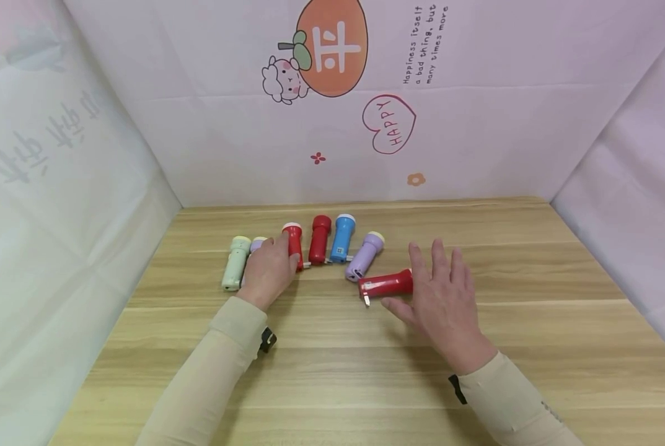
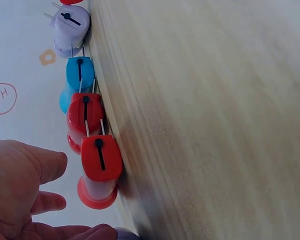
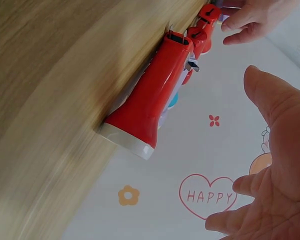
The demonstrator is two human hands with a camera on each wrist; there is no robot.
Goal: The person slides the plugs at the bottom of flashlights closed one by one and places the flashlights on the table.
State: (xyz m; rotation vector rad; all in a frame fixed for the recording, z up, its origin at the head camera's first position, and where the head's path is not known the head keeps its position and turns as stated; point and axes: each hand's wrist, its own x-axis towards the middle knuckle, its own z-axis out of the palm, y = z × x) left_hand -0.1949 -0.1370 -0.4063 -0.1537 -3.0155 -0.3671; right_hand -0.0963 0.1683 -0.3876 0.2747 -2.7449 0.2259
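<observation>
From the head view, the left hand lies fingers down over a row of small flashlights on the wooden bench, its fingers relaxed beside a red flashlight and hiding most of a pale purple one; whether it presses either I cannot tell. A green flashlight lies just left of that hand. The right hand is spread with straight fingers, and under its fingertips a red flashlight lying crosswise has its head end hidden, its plug end pointing towards the left hand. Between the hands lie a dark red flashlight, a blue flashlight and a lilac flashlight, long axes pointing away from the person.

The left wrist view shows the flashlights' plug ends in line, the nearest red one just beyond loose fingers.

In the right wrist view the crosswise flashlight lies apart from the open palm, white-rimmed head nearest; motion blur smears the bench.
</observation>
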